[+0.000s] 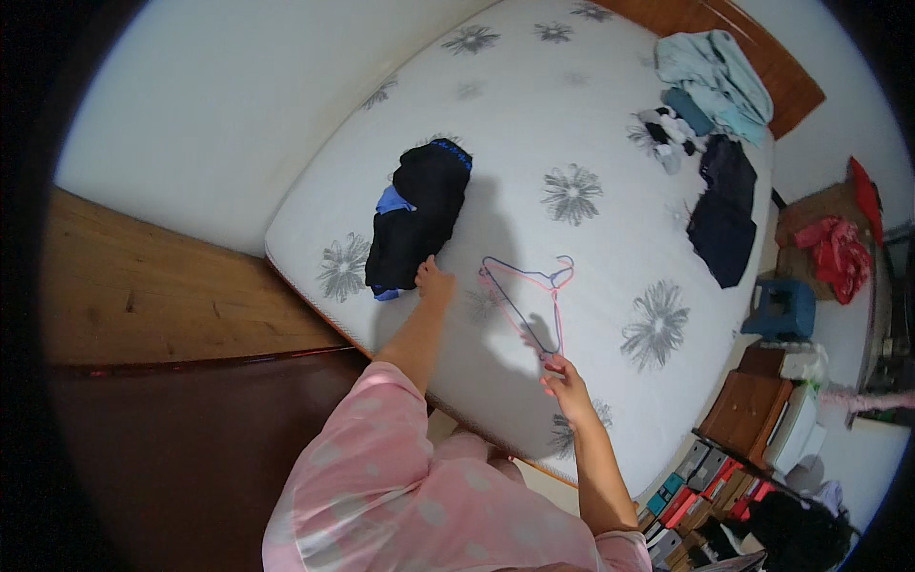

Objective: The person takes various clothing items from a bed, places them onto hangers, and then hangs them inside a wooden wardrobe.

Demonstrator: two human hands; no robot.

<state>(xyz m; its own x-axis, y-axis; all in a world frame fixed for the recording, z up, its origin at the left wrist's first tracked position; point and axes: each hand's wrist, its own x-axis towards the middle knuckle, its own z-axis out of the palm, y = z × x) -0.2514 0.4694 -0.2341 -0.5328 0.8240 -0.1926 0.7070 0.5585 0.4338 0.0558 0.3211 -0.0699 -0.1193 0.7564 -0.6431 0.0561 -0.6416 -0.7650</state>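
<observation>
- The mattress [610, 248], white with grey flower prints, fills most of the view and carries all the clothing at hand.
- The wooden headboard [799, 95] stands at its far right end.
- A pale blue-green garment [715, 71] lies crumpled against that headboard, well apart from the hands.
- The black garment [419, 205], bundled lengthwise with blue showing at its edges, rests on the left part of the mattress, just beyond the left hand.
- The dark trousers [724, 224], or something like them, lie near the right edge of the mattress.
- The pair of hangers [559, 319], seemingly one pink and one dark blue, overlaps over the mattress, hooks pointing away from the person, right of the black garment and apart from it.
- The right hand [569, 391] is closed around the hangers' near corner, thumb and fingers wrapped on the thin frame.
- The left hand [435, 283] has its fingers curled at the black garment's near edge; whether it grips cloth or merely touches it cannot be told.
- The step in hand looks like handling the garment with the left hand while the right keeps the hangers ready. The next move seems to call for a sure hold on the cloth's edge and the hangers kept clear of it.
</observation>
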